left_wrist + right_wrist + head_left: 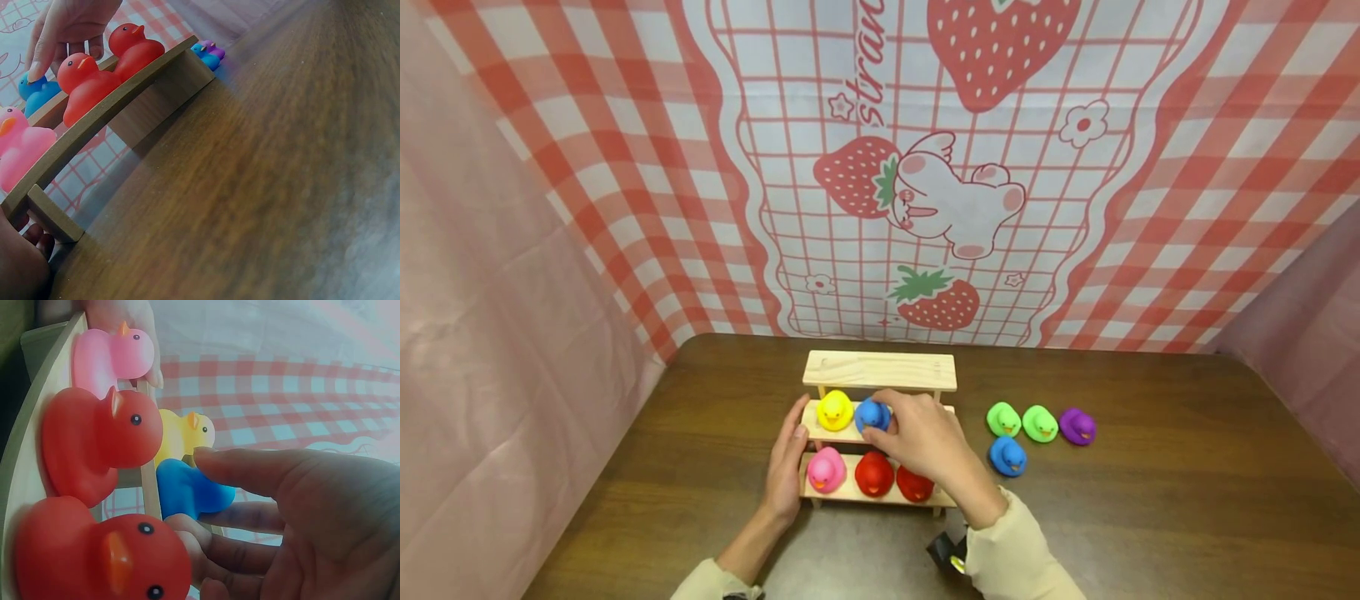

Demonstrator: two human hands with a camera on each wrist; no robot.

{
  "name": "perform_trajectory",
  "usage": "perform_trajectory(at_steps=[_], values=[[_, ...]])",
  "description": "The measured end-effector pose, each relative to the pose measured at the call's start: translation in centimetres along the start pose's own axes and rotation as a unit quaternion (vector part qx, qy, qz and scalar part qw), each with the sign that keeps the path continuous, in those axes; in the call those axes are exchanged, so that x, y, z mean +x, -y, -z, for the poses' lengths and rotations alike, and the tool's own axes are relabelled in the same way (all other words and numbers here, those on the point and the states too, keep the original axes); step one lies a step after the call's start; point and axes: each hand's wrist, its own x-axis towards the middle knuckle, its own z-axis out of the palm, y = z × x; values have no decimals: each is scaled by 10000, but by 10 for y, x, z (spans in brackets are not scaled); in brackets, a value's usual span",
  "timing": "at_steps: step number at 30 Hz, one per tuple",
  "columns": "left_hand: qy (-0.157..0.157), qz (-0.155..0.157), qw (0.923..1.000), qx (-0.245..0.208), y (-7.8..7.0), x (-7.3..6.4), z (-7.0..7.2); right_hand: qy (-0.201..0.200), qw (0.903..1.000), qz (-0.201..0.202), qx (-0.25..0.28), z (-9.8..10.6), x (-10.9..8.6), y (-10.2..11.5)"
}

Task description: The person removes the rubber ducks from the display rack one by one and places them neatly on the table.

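Note:
A three-tier wooden rack stands on the table. My right hand pinches a blue rubber duck between thumb and fingers at the middle tier, beside a yellow duck. In the right wrist view, the thumb lies on one side of the blue duck and fingers on the other. My left hand grips the rack's left end, its fingers curled by the leg in the left wrist view. On the bottom tier sit a pink duck and two red ducks, one partly under my right hand.
Right of the rack, two green ducks and a purple duck stand in a row, with another blue duck in front. A black object shows beside my right sleeve. Behind the table hangs a strawberry-print checked cloth.

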Motion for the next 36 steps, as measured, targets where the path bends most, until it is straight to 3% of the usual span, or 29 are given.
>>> perform_trajectory(at_steps=[36], values=[[-37, 16, 10000, 15, -1, 0, -1, -158, 9999, -58, -17, 23, -13, 6]])
